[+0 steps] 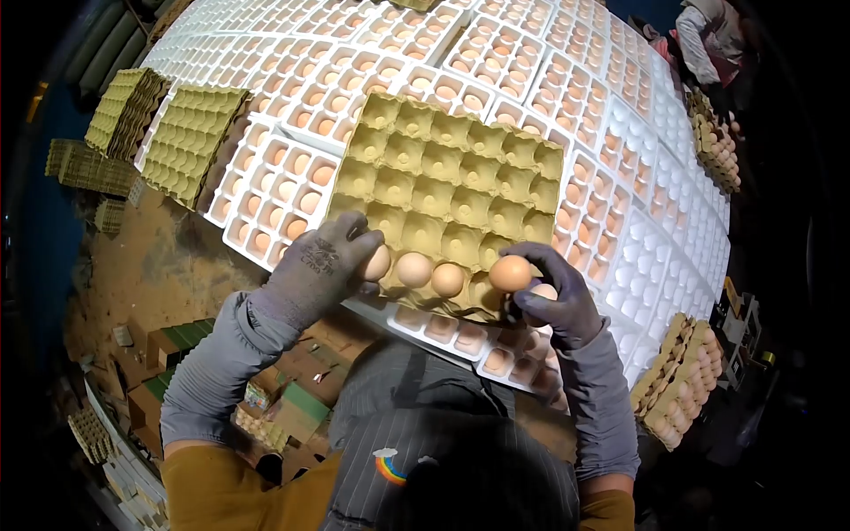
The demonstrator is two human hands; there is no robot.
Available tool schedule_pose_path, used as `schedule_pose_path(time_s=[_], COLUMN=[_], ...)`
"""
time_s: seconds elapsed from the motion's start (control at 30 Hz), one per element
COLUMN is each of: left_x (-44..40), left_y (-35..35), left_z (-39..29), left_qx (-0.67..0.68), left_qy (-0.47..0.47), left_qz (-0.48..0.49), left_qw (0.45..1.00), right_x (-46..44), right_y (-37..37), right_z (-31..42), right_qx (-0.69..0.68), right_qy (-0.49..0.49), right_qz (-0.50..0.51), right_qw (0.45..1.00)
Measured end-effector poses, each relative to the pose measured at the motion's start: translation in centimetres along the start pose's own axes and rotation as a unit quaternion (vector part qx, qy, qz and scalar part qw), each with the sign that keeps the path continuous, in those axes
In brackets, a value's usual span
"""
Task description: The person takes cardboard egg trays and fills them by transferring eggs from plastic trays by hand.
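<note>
A yellowish pulp egg tray [460,199] lies before me on top of white foam egg trays. Two eggs sit in its nearest row, a pale egg [413,270] and a browner egg [447,280]; the cups behind them hold none. My gloved left hand [320,258] has its fingers closed around an egg [375,264] at the tray's near left corner. At the near right corner, my gloved right hand [567,296] grips a brown egg [511,273] and a lighter egg [542,303]. Its thumb and fingers partly cover both.
White foam trays full of eggs [283,190] spread across the wide surface. Stacked pulp trays [190,146] stand at left. Foam trays at right [655,288] look white, with no eggs visible. Egg-filled pulp trays [682,380] stand at the right edge. Another person [708,40] is at far right.
</note>
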State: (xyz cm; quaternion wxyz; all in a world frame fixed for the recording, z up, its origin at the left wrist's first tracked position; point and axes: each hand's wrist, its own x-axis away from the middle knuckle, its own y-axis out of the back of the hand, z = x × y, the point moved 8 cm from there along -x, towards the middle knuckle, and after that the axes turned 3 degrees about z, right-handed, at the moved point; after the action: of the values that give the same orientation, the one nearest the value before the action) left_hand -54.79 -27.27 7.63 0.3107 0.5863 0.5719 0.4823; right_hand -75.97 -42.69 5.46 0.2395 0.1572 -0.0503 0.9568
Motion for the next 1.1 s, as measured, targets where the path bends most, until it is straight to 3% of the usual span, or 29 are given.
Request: schedule_pose_path(time_s=[0.03, 0.07, 0.1, 0.13, 0.17, 0.2, 0.27, 0.3, 0.33, 0.37, 0.4, 0.43, 0.47, 0.5, 0.53, 0.6, 0.67, 0.73, 0.8, 0.87, 0.9, 0.93, 1.0, 1.03, 1.07, 1.1], left_x=[0.1, 0.3, 0.9, 0.8, 1.0, 1.2, 0.2, -0.5, -0.8, -1.1, -1.7, -2.0, -2.4, -2.7, -2.9, -2.3, -1.9, -1.4, -1.8, -2.2, -2.6, -3.5, -4.9, -6.0, -7.1, -8.1], left_y=[0.2, 0.4, 0.6, 0.5, 1.1, 1.4, 0.3, 1.5, 1.9, 2.3, 1.8, 0.7, -0.8, -1.4, -0.3, 0.5, -1.8, -3.5, -6.3, -9.1, -10.5, -10.0, -12.6, -12.8, -13.9, -13.8], left_z=[0.2, 0.4, 1.0, 1.6, 1.5, 1.0, 1.2, 0.4, -1.4, -3.1, -4.3, -4.6, -4.8, -4.5, -4.8, -3.0, -2.3, -7.3, -11.7, -14.6, -16.0, -18.7, -21.2, -24.2, -25.8, -28.1], left_qx=[0.036, 0.071, 0.133, 0.316, 0.443, 0.56, 0.612, 0.402, 0.277, 0.148, 0.048, -0.033, -0.113, -0.141, -0.065, 0.223, 0.555, 0.718, 0.74, 0.695, 0.695, 0.686, 0.62, 0.641, 0.562, 0.457], left_qy=[-0.001, -0.003, 0.0, 0.054, 0.091, 0.127, 0.077, -0.016, -0.052, -0.083, -0.053, -0.051, -0.05, -0.047, -0.027, 0.02, 0.059, 0.098, 0.085, 0.116, 0.145, 0.131, 0.114, 0.098, 0.054, -0.015], left_qz=[-0.001, -0.002, -0.053, -0.028, -0.001, 0.026, 0.012, -0.042, -0.058, -0.084, -0.074, -0.053, -0.032, -0.043, -0.015, -0.024, 0.06, 0.121, 0.205, 0.238, 0.223, 0.239, 0.25, 0.215, 0.163, 0.116], left_qw=[0.999, 0.997, 0.99, 0.947, 0.892, 0.818, 0.787, 0.914, 0.958, 0.982, 0.995, 0.997, 0.992, 0.988, 0.997, 0.974, 0.827, 0.678, 0.635, 0.669, 0.668, 0.674, 0.735, 0.73, 0.809, 0.882], right_x=[0.8, 0.4, -0.3, -0.3, -0.4, -0.8, -1.7, -1.4, -0.9, -0.2, 0.7, 1.2, 2.5, 3.8, 5.1, 7.8, 10.3, 12.4, 14.5, 16.8, 18.2, 20.4, 24.0, 25.5, 27.6, 29.3], right_y=[-1.1, -1.8, -2.2, -3.8, -5.3, -6.8, -8.1, -7.8, -6.7, -5.3, -4.1, -2.7, -2.7, -1.8, -1.3, -0.2, 1.0, 2.1, 3.0, 4.8, 5.6, 6.6, 9.7, 11.6, 13.6, 16.2], right_z=[0.5, 0.1, 1.4, 3.2, 3.7, 2.3, 1.0, 1.5, 2.7, 3.5, 3.8, 2.4, 0.7, -3.1, -2.4, -2.0, -2.5, -4.3, -4.7, -7.9, -8.5, -11.1, -16.8, -16.4, -17.6, -18.3], right_qx=[-0.154, -0.154, 0.077, 0.304, 0.448, 0.61, 0.689, 0.69, 0.584, 0.467, 0.345, 0.036, -0.277, -0.339, -0.298, -0.244, -0.22, -0.111, -0.113, -0.271, -0.163, -0.141, -0.299, -0.211, -0.106, 0.092], right_qy=[-0.062, -0.063, 0.057, 0.171, 0.153, 0.196, 0.194, 0.193, 0.197, 0.196, 0.198, 0.093, -0.019, -0.051, -0.008, 0.04, 0.053, 0.055, 0.031, -0.046, -0.031, -0.021, -0.103, -0.133, -0.136, -0.072], right_qz=[0.035, 0.032, 0.001, -0.03, -0.038, -0.076, -0.079, -0.082, -0.093, -0.103, -0.09, -0.056, -0.019, -0.036, -0.058, -0.1, -0.135, -0.168, -0.181, -0.199, -0.199, -0.197, -0.219, -0.285, -0.339, -0.383], right_qw=[0.985, 0.986, 0.995, 0.937, 0.88, 0.764, 0.694, 0.693, 0.782, 0.856, 0.913, 0.993, 0.96, 0.939, 0.953, 0.964, 0.965, 0.978, 0.977, 0.941, 0.966, 0.97, 0.923, 0.925, 0.925, 0.916])
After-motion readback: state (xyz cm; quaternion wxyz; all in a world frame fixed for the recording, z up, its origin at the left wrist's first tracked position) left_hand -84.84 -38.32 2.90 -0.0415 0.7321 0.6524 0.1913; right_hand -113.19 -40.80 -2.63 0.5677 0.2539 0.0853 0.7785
